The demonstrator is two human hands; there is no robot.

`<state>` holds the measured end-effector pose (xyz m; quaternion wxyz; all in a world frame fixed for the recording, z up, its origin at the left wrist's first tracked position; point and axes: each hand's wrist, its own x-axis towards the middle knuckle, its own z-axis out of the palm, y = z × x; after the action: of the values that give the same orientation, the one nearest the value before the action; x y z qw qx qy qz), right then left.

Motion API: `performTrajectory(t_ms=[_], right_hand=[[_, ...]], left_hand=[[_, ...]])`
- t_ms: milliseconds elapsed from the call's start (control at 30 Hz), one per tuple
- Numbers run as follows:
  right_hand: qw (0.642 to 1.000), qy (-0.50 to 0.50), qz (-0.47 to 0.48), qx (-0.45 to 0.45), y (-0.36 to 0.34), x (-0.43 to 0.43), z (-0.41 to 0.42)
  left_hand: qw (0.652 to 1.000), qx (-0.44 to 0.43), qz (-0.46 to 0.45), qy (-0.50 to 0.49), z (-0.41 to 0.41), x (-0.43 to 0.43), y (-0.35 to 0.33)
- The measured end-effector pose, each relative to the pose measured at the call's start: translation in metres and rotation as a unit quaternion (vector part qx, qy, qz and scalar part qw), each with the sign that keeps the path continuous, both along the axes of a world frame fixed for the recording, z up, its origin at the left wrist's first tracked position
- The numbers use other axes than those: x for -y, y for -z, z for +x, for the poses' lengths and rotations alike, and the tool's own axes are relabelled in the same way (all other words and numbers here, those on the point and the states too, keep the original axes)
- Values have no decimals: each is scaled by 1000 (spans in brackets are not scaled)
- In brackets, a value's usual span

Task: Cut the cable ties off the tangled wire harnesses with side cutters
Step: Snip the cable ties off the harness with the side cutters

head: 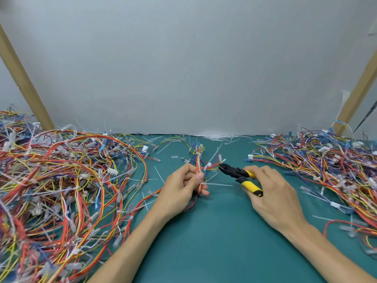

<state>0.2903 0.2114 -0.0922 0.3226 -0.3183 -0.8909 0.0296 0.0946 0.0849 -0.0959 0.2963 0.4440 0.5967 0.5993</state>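
My left hand [183,184] pinches a small wire harness [199,158] of red, yellow and blue wires, held upright above the green mat. A white cable tie [208,165] wraps the bundle just above my fingers, and another tie tail [219,184] sticks out to the right lower down. My right hand [271,190] grips side cutters [237,173] with yellow and black handles. Their black jaws point left and touch the harness at the upper tie.
A big tangle of harnesses [61,180] covers the left of the green mat [214,242]. Another pile [330,166] lies at the right. Cut tie scraps [220,136] litter the back edge by the grey wall. Wooden struts [22,78] lean at both sides.
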Motion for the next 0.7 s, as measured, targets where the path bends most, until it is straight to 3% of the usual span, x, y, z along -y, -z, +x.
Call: performTrajectory(t_ms=[333,700], right_hand=[[999,10,34,38,0,-2,0],[998,29,-39,47,-7,6,1]], left_hand=[[1000,-7,-3,13,1,1,0],[1000,-21,-13,15,1,2,-2]])
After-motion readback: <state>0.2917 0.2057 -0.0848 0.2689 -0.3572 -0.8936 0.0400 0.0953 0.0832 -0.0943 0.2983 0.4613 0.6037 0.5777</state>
